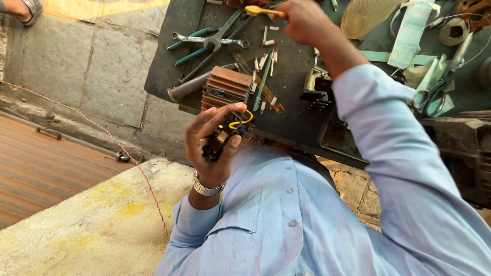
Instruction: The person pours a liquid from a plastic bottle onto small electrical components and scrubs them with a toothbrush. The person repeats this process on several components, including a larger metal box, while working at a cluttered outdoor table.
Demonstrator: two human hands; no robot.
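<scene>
We see the left hand [212,143] closed around a small black electrical part [225,135] with a yellow wire loop [240,121] at its top; the fingers wrap one side and the thumb presses the other, so the grip is firmly shut on it. The part sits just off the near edge of the dark work surface [296,92], raised toward the chest, probably to bring its terminals close for inspection.

At about one o'clock from that part, the right hand [304,20] reaches across the surface, its grip closed on a yellow-handled tool [258,10], likely a screwdriver, though its tip is out of view.

At twelve o'clock from the left hand lies a ribbed brown heat sink [225,87], and around it a scatter of small white-and-red pieces [266,59], laid loose within easy reach. At eleven o'clock rest a spanner [204,39] and green-handled pliers [204,43], crossing each other. Far at three o'clock we make out scissors [434,97] among paper strips. A thin red cord [117,143] runs over the floor at nine o'clock.
</scene>
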